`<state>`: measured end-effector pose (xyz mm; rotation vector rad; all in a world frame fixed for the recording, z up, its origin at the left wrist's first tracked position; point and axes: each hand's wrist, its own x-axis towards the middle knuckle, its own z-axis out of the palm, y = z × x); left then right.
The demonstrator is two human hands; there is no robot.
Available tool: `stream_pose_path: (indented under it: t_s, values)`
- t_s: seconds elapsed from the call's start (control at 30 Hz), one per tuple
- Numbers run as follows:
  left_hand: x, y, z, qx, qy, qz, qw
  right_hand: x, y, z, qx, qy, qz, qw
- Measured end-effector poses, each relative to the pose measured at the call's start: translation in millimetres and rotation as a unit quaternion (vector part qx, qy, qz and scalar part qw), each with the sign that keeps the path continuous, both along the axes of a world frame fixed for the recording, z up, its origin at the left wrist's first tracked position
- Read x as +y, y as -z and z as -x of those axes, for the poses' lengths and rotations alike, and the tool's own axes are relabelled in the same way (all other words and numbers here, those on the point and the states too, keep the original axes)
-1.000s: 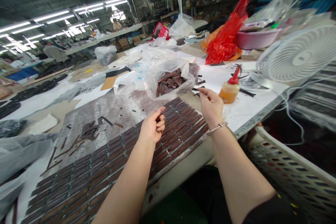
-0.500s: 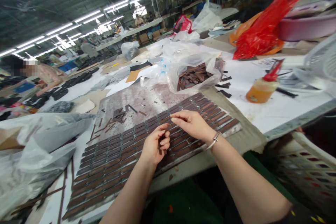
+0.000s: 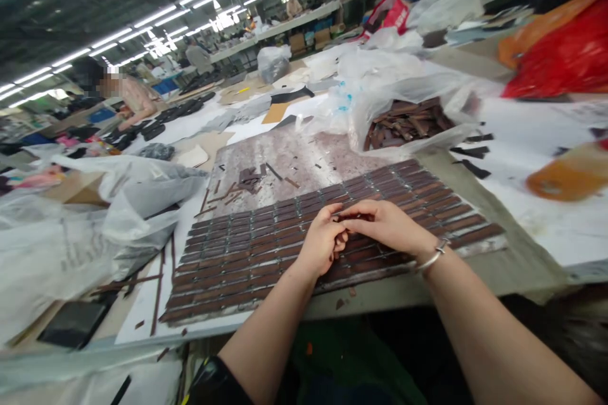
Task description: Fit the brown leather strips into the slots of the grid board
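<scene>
Left hand [image 3: 325,240] half-curled, right hand [image 3: 387,226] nearly pinched, fingertips meeting; any hold is unclear. Brown strips [image 3: 266,245] lie in rows beneath; light, raised wrists would avoid nudging them.

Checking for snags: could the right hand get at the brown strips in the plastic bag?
Probably yes: the bag gapes open around the brown strips, and nothing tall stands between it and the right hand, though its loose edge might snag.

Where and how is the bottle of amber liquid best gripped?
The bottle is probably best gripped round its wide body, the right hand coming from the left: that side looks rounded and faces bare white paper. Its top is blurred and partly cut off.
</scene>
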<state>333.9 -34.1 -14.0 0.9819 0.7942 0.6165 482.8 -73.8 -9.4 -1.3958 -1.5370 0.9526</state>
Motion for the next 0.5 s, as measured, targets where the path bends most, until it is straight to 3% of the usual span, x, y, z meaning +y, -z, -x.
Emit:
stream_pose_path:
  t_s: [0.17, 0.37, 0.5]
  values:
    - [-0.4, 2.7, 2.0, 0.029, -0.019, 0.024, 0.999, 1.0, 3.9, -5.1, -0.029, 0.020, 0.047, 0.998]
    - [1.4, 2.2, 4.1, 0.013, -0.019, 0.031, 0.999, 0.5, 2.3, -4.5, 0.045, 0.068, 0.081, 0.993]
    - [5.3, 1.8, 8.4, -0.014, -0.022, 0.079, 0.997, 0.8, -1.7, -2.8, 0.101, 0.080, 0.089, 0.988]
